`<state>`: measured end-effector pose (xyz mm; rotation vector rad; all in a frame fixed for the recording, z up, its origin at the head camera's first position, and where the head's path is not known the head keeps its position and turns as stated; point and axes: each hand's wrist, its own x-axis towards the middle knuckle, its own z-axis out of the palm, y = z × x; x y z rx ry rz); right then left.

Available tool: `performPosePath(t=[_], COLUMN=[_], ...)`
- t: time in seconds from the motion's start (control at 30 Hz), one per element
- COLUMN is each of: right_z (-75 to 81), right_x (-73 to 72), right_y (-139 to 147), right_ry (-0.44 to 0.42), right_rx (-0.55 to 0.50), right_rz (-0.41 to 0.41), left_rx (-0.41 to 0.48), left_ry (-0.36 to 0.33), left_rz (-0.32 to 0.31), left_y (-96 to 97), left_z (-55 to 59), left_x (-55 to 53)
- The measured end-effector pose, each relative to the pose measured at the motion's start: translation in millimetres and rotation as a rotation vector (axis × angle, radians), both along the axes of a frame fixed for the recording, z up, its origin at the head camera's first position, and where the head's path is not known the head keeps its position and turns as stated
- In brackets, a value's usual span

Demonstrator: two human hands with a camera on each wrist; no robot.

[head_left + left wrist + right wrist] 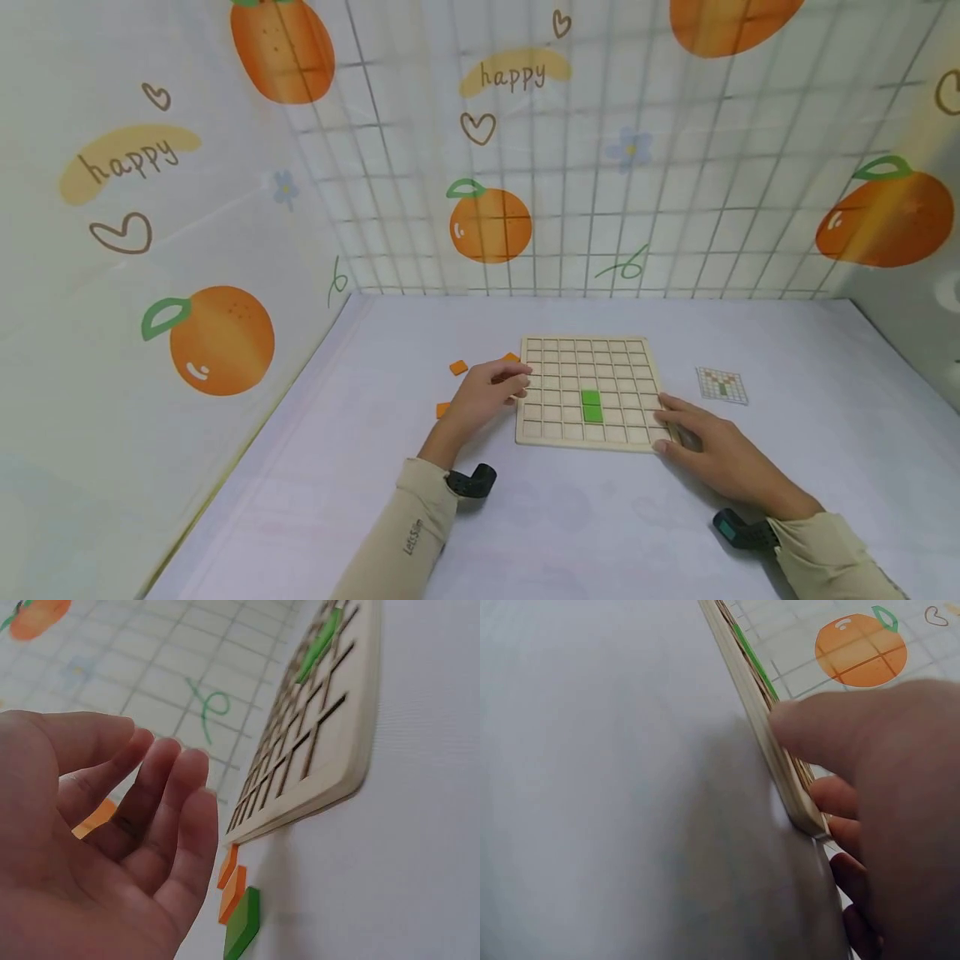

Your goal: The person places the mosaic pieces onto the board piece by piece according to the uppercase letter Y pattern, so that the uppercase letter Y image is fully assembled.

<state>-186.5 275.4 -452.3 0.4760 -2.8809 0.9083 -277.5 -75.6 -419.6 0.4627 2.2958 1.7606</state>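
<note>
A square wooden grid board (555, 408) lies flat, with two green tiles (592, 407) one behind the other in its cells. By its left edge hovers my left hand (483, 396). Its fingers are loosely curved, thumb close to the index finger, and no object shows in its grasp in the left wrist view. My right hand (712, 446) grips the board's near right corner, thumb on the front rim (784, 761) and fingers along the right side. Orange tiles (458, 367) lie around the left hand, which partly hides them.
A small card (722, 386) printed with a coloured grid pattern lies right of the board. In the left wrist view a loose green tile (241, 924) stands in line with two orange tiles (232, 894). Printed walls (420, 208) border the white table (585, 533) behind and at left.
</note>
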Motion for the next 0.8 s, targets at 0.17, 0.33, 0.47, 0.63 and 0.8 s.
performPosePath(t=[0.17,0.33,0.47,0.63,0.8], right_z=[-1.4,-0.4,0.1,-0.1,0.4], right_x=[-0.8,-0.7,-0.4,-0.1,0.0], right_y=[1.9,1.0,0.3,0.1,-0.1], right_ry=[0.009,0.006,-0.005,-0.013,-0.005], right_rx=[0.006,0.005,0.008,0.014,0.007], right_rz=[0.002,0.003,-0.004,-0.008,0.000], left_rx=[0.079,0.085,-0.006,-0.139,-0.220], left_ry=[-0.033,-0.033,-0.005,0.018,0.044], left_rz=[0.048,0.127,0.179,0.215,0.241], left_y=[-15.2,-29.8,-38.7,-45.0,-50.3], left_z=[-3.8,-8.8,-13.5,-18.3,-21.4], left_x=[-7.9,-14.7,-16.9,-17.8,-18.0])
